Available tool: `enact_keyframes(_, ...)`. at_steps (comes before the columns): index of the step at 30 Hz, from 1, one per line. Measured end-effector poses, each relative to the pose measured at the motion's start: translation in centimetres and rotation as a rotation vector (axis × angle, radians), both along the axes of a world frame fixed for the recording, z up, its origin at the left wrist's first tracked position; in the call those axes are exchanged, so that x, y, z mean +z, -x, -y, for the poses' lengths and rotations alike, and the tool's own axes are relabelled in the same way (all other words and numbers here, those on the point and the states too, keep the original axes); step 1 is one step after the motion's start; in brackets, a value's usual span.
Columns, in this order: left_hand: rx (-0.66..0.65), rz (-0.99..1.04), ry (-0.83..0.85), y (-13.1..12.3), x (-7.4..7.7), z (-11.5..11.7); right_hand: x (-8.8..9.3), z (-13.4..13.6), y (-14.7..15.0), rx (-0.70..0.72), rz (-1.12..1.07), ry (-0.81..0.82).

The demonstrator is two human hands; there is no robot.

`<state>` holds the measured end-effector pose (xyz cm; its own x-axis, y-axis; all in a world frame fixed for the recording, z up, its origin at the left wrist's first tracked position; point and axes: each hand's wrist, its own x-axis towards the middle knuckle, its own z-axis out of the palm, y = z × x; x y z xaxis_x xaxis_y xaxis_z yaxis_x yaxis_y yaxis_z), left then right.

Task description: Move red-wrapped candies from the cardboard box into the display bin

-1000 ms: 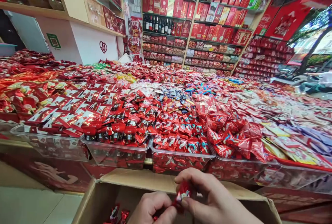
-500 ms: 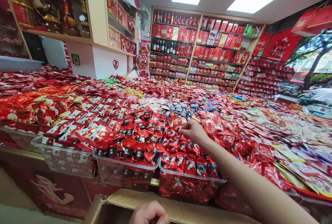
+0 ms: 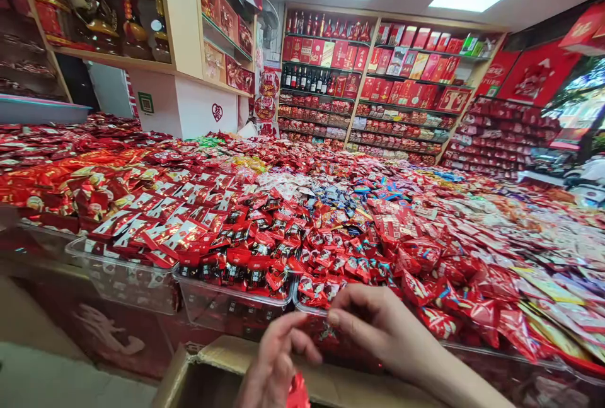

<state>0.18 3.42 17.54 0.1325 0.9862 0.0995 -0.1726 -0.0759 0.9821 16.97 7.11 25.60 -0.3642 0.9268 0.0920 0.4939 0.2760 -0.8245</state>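
My left hand point(image 3: 278, 357) is at the bottom centre over the cardboard box point(image 3: 227, 354), its index finger stretched and the others curled, with a shiny red packet point(image 3: 297, 392) held low against the palm. Just right of it, my right hand point(image 3: 378, 326) has thumb and index finger bent close together; anything between them is too hidden to name. It is in front of a clear bin point(image 3: 305, 308) of small red wrapped sweets point(image 3: 326, 256). The two hands are close but apart.
More clear bins stand in a row to the left, one with black-and-red sweets point(image 3: 255, 269), another with red-and-white packets point(image 3: 137, 222). Loose packets cover the wide display behind. Shelves of bottles and red boxes point(image 3: 340, 55) line the back; a cabinet point(image 3: 182, 23) overhangs the left.
My right hand has come back from the sweets toward my left hand. My left hand has risen and opened somewhat, and a red packet now shows at it. The view has shifted slightly.
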Motion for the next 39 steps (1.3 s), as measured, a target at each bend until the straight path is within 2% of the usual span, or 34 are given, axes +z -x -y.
enact_keyframes(3,-0.130,-0.102,-0.260,-1.3,2.4,-0.6,-2.3,2.7,0.5,0.015,-0.098,0.102)
enact_keyframes(6,-0.140,-0.290,-0.423,-2.9,3.0,-1.4,-4.7,3.1,0.2,-0.046,-0.183,0.088)
enact_keyframes(9,-0.115,-0.353,-0.410,-3.7,2.2,-2.0,-6.2,2.8,-0.6,-0.093,-0.340,0.138)
enact_keyframes(13,-0.145,-0.230,-0.314,-3.7,0.7,-2.0,-7.4,2.9,-1.8,-0.184,-0.487,0.205)
enact_keyframes(16,-0.073,-0.166,-0.360,-3.5,-0.2,-1.9,-8.5,3.4,-2.4,-0.271,-0.617,0.230)
enact_keyframes(19,-0.044,-0.240,-0.404,-3.4,-0.7,-1.7,-9.5,3.8,-2.8,-0.305,-0.675,0.113)
enact_keyframes(21,-0.084,-0.358,-0.451,-3.3,-0.9,-1.8,-9.9,4.0,-2.9,-0.293,-0.681,0.030)
enact_keyframes(23,-0.117,-0.417,-0.549,-3.3,-0.9,-2.0,-10.1,4.3,-3.0,-0.260,-0.734,0.044)
enact_keyframes(25,-0.134,-0.398,-0.636,-3.4,-0.8,-2.1,-10.2,4.5,-3.0,-0.209,-0.809,0.081)
enact_keyframes(27,-0.151,-0.367,-0.654,-3.4,-0.6,-2.2,-10.3,4.7,-3.0,-0.175,-0.838,0.076)
enact_keyframes(33,-0.206,-0.393,-0.582,-3.1,0.0,-1.4,-9.9,4.9,-2.4,-0.206,-0.765,0.072)
enact_keyframes(35,-0.226,-0.425,-0.541,-2.9,-0.3,-1.1,-9.9,5.0,-2.3,-0.207,-0.727,0.007)
enact_keyframes(39,-0.168,-0.488,-0.438,-2.6,-1.1,-0.8,-10.2,5.1,-2.2,-0.199,-0.613,-0.201)
